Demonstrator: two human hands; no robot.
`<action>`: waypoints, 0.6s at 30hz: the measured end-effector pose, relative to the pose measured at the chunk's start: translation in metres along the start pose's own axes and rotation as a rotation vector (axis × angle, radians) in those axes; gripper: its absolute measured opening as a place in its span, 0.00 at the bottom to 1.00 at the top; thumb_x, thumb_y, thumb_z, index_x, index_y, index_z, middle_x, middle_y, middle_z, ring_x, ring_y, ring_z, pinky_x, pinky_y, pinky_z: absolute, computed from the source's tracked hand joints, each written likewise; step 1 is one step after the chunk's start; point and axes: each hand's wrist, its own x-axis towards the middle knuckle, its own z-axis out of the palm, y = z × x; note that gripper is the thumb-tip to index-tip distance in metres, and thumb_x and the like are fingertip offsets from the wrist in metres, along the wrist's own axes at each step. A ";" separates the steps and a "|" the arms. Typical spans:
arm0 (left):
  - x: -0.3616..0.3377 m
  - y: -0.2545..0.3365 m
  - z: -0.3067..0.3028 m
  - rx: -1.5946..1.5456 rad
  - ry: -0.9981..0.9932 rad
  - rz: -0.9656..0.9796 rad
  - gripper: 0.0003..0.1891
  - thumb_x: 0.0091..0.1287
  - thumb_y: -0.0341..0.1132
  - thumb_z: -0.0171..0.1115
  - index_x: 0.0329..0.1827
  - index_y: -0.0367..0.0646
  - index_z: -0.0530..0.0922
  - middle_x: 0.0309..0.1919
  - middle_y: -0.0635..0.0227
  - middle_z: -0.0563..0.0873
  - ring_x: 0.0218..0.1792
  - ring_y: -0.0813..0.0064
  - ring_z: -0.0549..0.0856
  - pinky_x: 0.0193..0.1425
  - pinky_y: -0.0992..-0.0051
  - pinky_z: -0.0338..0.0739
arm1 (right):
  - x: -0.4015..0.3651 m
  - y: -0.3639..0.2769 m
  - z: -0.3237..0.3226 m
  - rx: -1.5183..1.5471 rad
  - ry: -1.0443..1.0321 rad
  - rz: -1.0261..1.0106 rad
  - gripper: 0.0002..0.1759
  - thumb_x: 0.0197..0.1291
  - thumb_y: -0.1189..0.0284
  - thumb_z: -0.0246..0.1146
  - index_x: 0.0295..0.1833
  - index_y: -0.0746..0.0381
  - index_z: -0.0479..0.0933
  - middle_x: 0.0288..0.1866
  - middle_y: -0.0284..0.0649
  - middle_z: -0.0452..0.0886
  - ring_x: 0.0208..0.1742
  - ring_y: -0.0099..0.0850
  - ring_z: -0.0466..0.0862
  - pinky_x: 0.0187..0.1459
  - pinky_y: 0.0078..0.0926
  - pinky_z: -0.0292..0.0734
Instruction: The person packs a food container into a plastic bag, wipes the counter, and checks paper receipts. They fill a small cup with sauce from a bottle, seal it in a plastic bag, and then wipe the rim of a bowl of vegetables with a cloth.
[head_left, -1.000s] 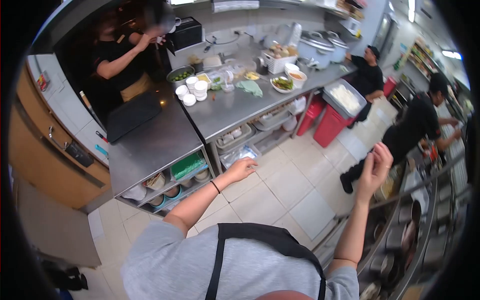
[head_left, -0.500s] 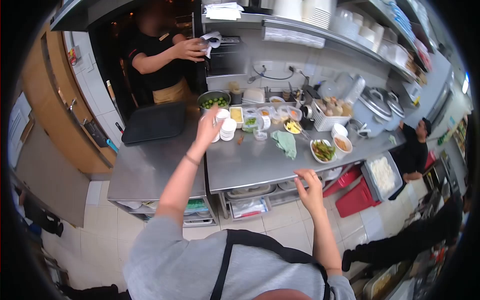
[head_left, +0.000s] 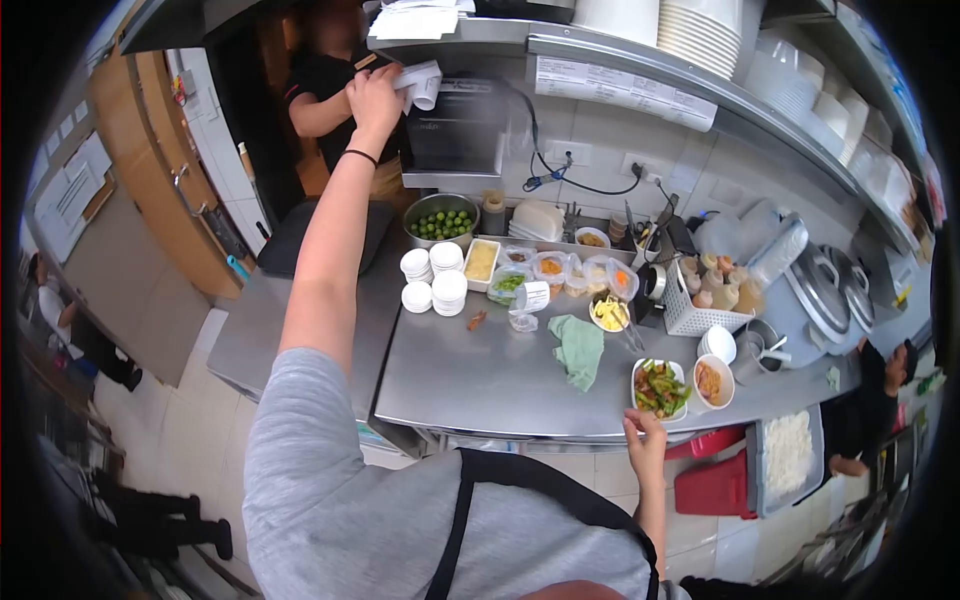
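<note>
In the head view the left hand [head_left: 375,98] is stretched right up to a white paper [head_left: 424,84], curled over into a loop at the upper left of a black machine [head_left: 455,135], fingers at its edge, though whether they're clamped on it I can't tell! Down low, the right hand [head_left: 647,435] is at the near rim of a white bowl [head_left: 683,408] of greens [head_left: 658,388], fingers curled, their gap unclear, and along the surface [head_left: 500,385] sit a metal bowl [head_left: 440,243] of green fruit [head_left: 442,223] and a tub [head_left: 478,287] of yellow food [head_left: 482,262].
</note>
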 end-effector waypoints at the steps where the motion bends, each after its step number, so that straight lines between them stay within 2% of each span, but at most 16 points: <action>1: 0.003 0.002 0.001 -0.023 0.011 -0.031 0.15 0.51 0.37 0.62 0.43 0.50 0.80 0.43 0.69 0.81 0.49 0.63 0.75 0.50 0.63 0.68 | 0.015 0.007 -0.004 0.015 -0.038 -0.030 0.07 0.49 0.80 0.61 0.37 0.66 0.76 0.31 0.44 0.78 0.34 0.36 0.80 0.36 0.28 0.73; 4: 0.008 0.006 0.003 -0.031 0.075 -0.086 0.11 0.54 0.36 0.59 0.40 0.49 0.81 0.39 0.66 0.83 0.46 0.64 0.77 0.49 0.64 0.70 | 0.062 0.016 -0.022 0.040 -0.120 -0.154 0.07 0.50 0.80 0.61 0.37 0.67 0.76 0.31 0.44 0.78 0.34 0.36 0.80 0.36 0.28 0.73; 6: 0.005 0.016 -0.004 -0.223 0.214 -0.062 0.09 0.54 0.34 0.56 0.37 0.49 0.82 0.36 0.71 0.83 0.44 0.65 0.77 0.48 0.65 0.67 | 0.090 0.025 -0.028 0.108 -0.158 -0.164 0.07 0.50 0.80 0.61 0.37 0.67 0.76 0.31 0.45 0.77 0.33 0.37 0.79 0.36 0.27 0.72; 7: 0.001 0.030 -0.020 -0.251 0.240 -0.007 0.09 0.54 0.30 0.57 0.36 0.47 0.82 0.35 0.68 0.83 0.43 0.66 0.77 0.47 0.67 0.69 | 0.102 0.022 -0.035 0.122 -0.213 -0.165 0.07 0.50 0.80 0.61 0.37 0.67 0.76 0.31 0.44 0.77 0.33 0.37 0.79 0.36 0.28 0.72; 8: -0.003 0.043 -0.034 -0.229 0.239 -0.006 0.09 0.54 0.30 0.57 0.36 0.47 0.82 0.35 0.68 0.83 0.43 0.66 0.77 0.47 0.67 0.69 | 0.114 0.023 -0.038 0.136 -0.265 -0.165 0.07 0.50 0.79 0.61 0.37 0.67 0.76 0.31 0.44 0.77 0.33 0.37 0.79 0.36 0.28 0.72; 10: -0.017 0.071 -0.064 -0.508 0.156 -0.063 0.08 0.53 0.26 0.58 0.36 0.43 0.81 0.34 0.65 0.82 0.41 0.67 0.77 0.45 0.70 0.71 | 0.135 0.030 -0.038 0.137 -0.317 -0.203 0.07 0.51 0.78 0.60 0.37 0.67 0.76 0.30 0.44 0.77 0.33 0.37 0.79 0.36 0.29 0.72; 11: -0.024 0.088 -0.079 -0.591 0.109 -0.110 0.07 0.53 0.25 0.59 0.35 0.40 0.81 0.34 0.63 0.82 0.39 0.70 0.79 0.43 0.74 0.73 | 0.149 0.026 -0.039 0.141 -0.337 -0.298 0.07 0.51 0.78 0.60 0.37 0.66 0.76 0.31 0.44 0.78 0.33 0.37 0.79 0.37 0.29 0.72; 12: -0.035 0.097 -0.084 -0.815 0.020 -0.205 0.08 0.54 0.26 0.58 0.37 0.39 0.80 0.34 0.65 0.83 0.38 0.74 0.80 0.42 0.77 0.74 | 0.160 0.021 -0.039 0.144 -0.358 -0.390 0.07 0.52 0.77 0.60 0.38 0.66 0.77 0.33 0.44 0.78 0.33 0.37 0.79 0.37 0.29 0.72; 14: -0.051 0.134 -0.120 -1.266 -0.357 -0.444 0.10 0.56 0.26 0.57 0.41 0.38 0.78 0.34 0.67 0.82 0.35 0.80 0.81 0.40 0.81 0.75 | 0.187 0.004 -0.036 0.246 -0.381 -0.413 0.08 0.53 0.76 0.60 0.40 0.66 0.77 0.36 0.45 0.80 0.37 0.37 0.80 0.40 0.28 0.72; 16: -0.074 0.154 -0.126 -1.752 -0.630 -0.489 0.09 0.55 0.25 0.61 0.39 0.37 0.77 0.34 0.66 0.82 0.34 0.81 0.81 0.35 0.82 0.76 | 0.211 -0.029 -0.035 0.347 -0.356 -0.452 0.08 0.54 0.75 0.59 0.40 0.65 0.78 0.37 0.44 0.80 0.40 0.35 0.80 0.42 0.26 0.71; 17: -0.090 0.165 -0.118 -1.803 -0.694 -0.682 0.08 0.54 0.27 0.62 0.36 0.36 0.76 0.32 0.64 0.81 0.35 0.74 0.81 0.39 0.77 0.77 | 0.220 -0.040 -0.029 0.431 -0.380 -0.437 0.09 0.56 0.74 0.58 0.41 0.66 0.78 0.37 0.43 0.80 0.41 0.33 0.79 0.43 0.25 0.71; 18: -0.109 0.168 -0.100 -1.846 -0.784 -0.457 0.10 0.54 0.31 0.64 0.36 0.36 0.77 0.33 0.59 0.81 0.40 0.65 0.80 0.48 0.69 0.75 | 0.228 -0.050 -0.022 0.515 -0.394 -0.423 0.09 0.58 0.73 0.56 0.41 0.66 0.77 0.37 0.41 0.80 0.42 0.31 0.79 0.43 0.24 0.71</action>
